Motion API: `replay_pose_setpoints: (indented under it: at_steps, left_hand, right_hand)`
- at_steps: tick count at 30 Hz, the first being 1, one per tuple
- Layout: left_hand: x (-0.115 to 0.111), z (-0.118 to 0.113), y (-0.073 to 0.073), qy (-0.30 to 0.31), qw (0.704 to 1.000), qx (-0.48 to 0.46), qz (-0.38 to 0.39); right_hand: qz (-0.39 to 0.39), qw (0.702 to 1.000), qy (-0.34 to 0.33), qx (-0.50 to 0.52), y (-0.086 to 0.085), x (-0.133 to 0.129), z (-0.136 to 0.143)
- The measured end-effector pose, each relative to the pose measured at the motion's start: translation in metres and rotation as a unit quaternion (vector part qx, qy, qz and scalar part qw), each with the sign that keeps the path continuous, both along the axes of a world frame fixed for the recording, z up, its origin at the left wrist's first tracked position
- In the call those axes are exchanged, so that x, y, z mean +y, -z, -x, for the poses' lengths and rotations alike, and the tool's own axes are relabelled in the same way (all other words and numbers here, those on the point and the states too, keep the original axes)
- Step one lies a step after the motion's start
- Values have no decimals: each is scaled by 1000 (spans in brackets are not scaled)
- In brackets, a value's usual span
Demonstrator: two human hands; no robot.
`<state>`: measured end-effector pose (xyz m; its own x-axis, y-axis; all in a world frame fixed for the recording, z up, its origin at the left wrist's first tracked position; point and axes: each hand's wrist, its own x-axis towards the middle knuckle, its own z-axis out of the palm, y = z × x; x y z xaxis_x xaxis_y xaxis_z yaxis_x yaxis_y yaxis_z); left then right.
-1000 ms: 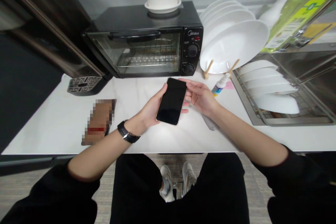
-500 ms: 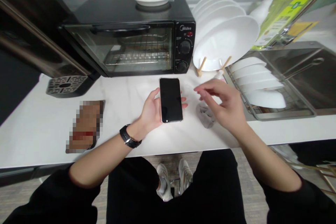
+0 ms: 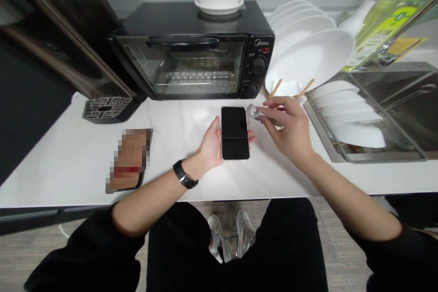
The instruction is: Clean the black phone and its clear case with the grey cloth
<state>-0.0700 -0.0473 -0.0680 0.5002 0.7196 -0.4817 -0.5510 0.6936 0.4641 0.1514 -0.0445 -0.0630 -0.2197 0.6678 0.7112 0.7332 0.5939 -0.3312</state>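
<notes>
Phone: my left hand (image 3: pixel 212 147) gripped the flat black smartphone (image 3: pixel 235 132), its long side pointing at the toaster oven (image 3: pixel 195 61).
Cloth: my right hand (image 3: pixel 289 130) pinched a soft gray cloth (image 3: pixel 252 111).

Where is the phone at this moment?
In the head view the phone lies screen-up at the middle of the white counter, just in front of the toaster oven, held at its edges by the left hand.

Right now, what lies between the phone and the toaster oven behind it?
Head view: only bare white countertop between the phone, held by the left hand, and the toaster oven. The right hand pinches a small cloth beside the phone's top corner.
</notes>
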Motion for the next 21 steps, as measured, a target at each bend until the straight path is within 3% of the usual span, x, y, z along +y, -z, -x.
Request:
replay_pose_setpoints:
  at_steps: [3, 6, 9, 12, 16, 18, 21]
  left_hand:
    - [0, -2, -4, -1, 1000, 16, 16]
    - [-1, -7, -12, -32, 998, 32, 33]
    - [-1, -10, -13, -62, 996, 50, 35]
    - [1, -8, -5, -79, 996, 38, 25]
    - [2, -2, 4, -37, 999, -23, 22]
    - [1, -2, 5, -24, 999, -22, 20]
    - [0, -4, 2, -53, 998, -11, 18]
  right_hand:
    - [26, 998, -12, -55, -4, 28, 31]
    - [76, 991, -44, -100, 5, 30, 48]
    - [120, 979, -80, -142, 17, 14, 55]
    - [138, 967, -123, -178, 26, -10, 59]
    - [101, 952, -187, -220, 28, -46, 59]
    - [80, 947, -197, -242, 26, -61, 52]
    - [76, 945, -178, -264, 25, -70, 36]
